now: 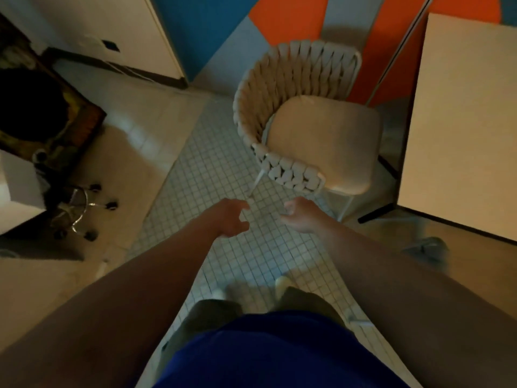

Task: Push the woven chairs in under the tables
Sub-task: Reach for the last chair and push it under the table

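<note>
View: I look down past my blue shirt [268,348] at both bare forearms stretched out ahead of me over a floor of small pale tiles [223,169].
Left hand: my left hand [230,219] is open and empty, fingers loosely curled, hovering above the tiles, near the chair's closest leg but apart from it.
Right hand: my right hand [300,217] is also open and empty, fingers bent inward, just below the chair's near woven edge and not touching it.
Woven chair: the woven chair [293,113] stands ahead of my hands on thin white legs, with a curved back of thick pale woven bands and a beige seat cushion [327,141].
Table: a pale table [464,130] fills the right side; the chair's seat faces it and stands beside its edge, not tucked under.
Left side: a wheeled chrome stool base [81,208] sits well apart from the woven chair.
Wall: blue, orange and grey panels [223,32] lie behind the chair.
</note>
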